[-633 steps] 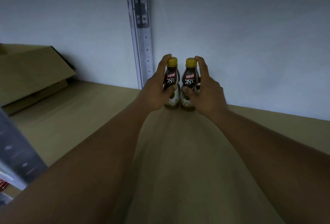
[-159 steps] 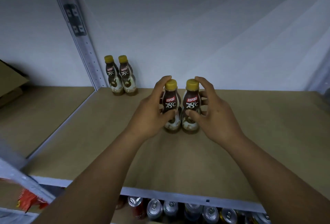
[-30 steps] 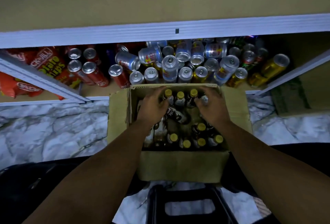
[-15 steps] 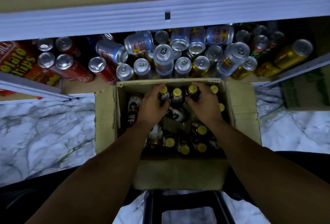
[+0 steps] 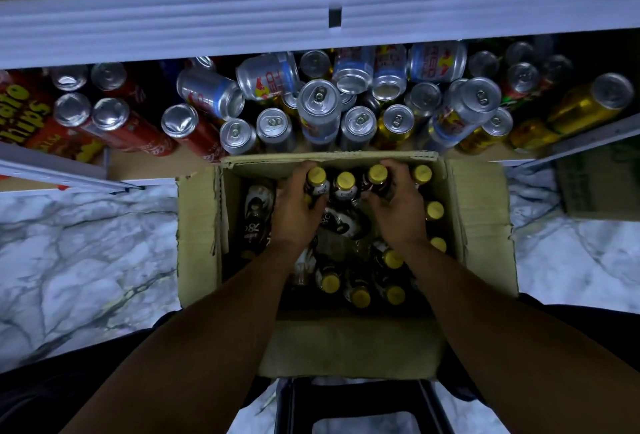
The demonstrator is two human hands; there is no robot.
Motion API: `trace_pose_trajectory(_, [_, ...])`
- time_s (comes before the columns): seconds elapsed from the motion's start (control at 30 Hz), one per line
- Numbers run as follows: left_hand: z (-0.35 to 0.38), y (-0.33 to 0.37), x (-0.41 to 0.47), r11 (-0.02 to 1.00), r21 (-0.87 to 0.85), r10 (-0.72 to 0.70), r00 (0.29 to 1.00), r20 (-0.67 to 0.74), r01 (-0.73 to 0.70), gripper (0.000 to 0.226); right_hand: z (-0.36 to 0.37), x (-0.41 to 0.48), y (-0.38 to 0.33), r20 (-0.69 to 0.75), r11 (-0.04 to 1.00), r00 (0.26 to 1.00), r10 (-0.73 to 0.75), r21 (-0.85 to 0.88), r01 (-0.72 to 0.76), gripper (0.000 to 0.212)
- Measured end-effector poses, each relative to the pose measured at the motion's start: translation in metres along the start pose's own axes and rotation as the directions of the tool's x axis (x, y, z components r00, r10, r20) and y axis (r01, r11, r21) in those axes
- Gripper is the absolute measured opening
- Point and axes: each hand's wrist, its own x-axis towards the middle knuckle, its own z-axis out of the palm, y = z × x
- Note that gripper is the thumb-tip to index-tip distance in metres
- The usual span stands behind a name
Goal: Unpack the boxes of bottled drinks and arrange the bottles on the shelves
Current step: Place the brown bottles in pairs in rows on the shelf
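Observation:
An open cardboard box sits below me, holding several dark coffee bottles with yellow caps, some upright and some lying down. My left hand grips an upright bottle at the box's far side. My right hand grips another upright bottle. A third bottle stands between them, untouched. The shelf edge runs across the top of the view.
The lower shelf behind the box is packed with several drink cans, red ones at left and gold ones at right. A chip bag lies far left. A black stool stands under the box on the marble floor.
Since a second ago my view has tipped closer over the box, and both hands have closed round two upright bottles at its far side. Earlier, bottle pairs were set on the upper shelf.

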Motion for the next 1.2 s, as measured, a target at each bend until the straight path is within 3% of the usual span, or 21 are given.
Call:
trace_pose_trajectory(0.4, [-0.011, 0.009, -0.002, 0.998, 0.035, 0.047, 0.999, 0.006, -0.047, 0.054, 0.0, -0.004, -0.001, 0.005, 0.995, 1.0, -0.014, -0.102, 0.015, 0.051])
trace_pose_trajectory(0.67, [-0.04, 0.043, -0.02, 0.996, -0.018, 0.085, 0.996, -0.02, -0.086, 0.058, -0.026, -0.013, -0.034, -0.035, 1.0, 0.999, -0.02, 0.009, 0.02, 0.057])
trace_pose_trajectory(1.03, [-0.103, 0.126, -0.048, 0.971, -0.071, 0.224, 0.974, -0.043, -0.226, 0.065, -0.076, -0.042, -0.131, 0.013, 0.953, 0.957, -0.288, 0.103, 0.285, 0.049])
trace_pose_trajectory(1.2, [-0.137, 0.16, -0.07, 0.945, -0.073, 0.313, 0.946, -0.084, -0.319, 0.062, -0.099, -0.063, -0.172, 0.004, 0.935, 0.943, -0.333, 0.133, 0.329, 0.053])
